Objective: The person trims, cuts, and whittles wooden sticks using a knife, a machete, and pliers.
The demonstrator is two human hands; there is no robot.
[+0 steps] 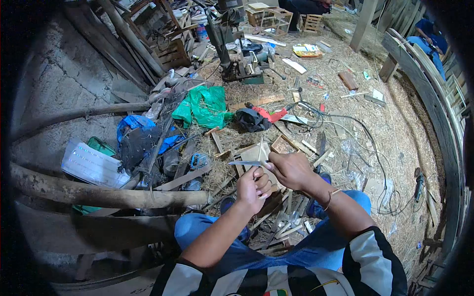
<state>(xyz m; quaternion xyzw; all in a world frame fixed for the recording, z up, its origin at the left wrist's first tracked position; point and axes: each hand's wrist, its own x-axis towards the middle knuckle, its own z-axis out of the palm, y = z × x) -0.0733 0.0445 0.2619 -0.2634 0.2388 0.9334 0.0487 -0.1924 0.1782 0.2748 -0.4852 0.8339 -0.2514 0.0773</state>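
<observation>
My right hand (292,170) is closed round a knife, its thin blade (244,163) pointing left. In my left hand (254,188) a slim wooden stick (260,149) is pinched and stands up from the fingers. Blade and stick cross just above my left fingertips; whether the edge bites into the wood is too small to tell. The knife's handle is hidden in my right fist. Below and beyond the hands lie a pale board (251,154) and a small wooden box (284,146).
Wood offcuts (281,229) lie between my knees. Beyond are a red power tool (269,114), a green plastic bag (203,107) and a drill stand (222,54). A black cable (368,130) runs right. A bamboo pole (106,192) lies left. Two other people sit at the back, one right (430,42).
</observation>
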